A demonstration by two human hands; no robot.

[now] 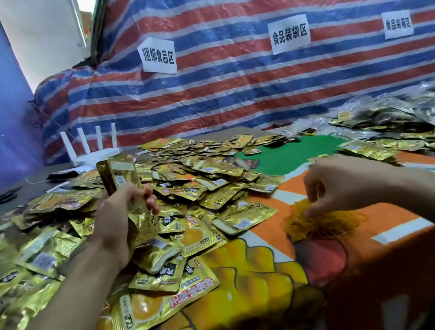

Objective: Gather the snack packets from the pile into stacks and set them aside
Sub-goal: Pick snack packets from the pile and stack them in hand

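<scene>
Striped tarp (255, 87) behind a worktop (393, 237) heaped with snack packets (198, 176).
A stack (122, 177) was held upright by the left grip (122, 217); bands (319, 222) were pinched by the right grip (336, 183), likely for binding it.

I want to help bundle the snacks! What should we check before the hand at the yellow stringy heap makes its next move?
1. Left hand grips the stack upright: ok.
2. Stack's edges lined up: cannot tell.
3. Right hand pinches the yellow bands: ok.
4. Only one band picked: cannot tell.
5. Bare cloth beside the pile for setting the stack down: ok.
</scene>
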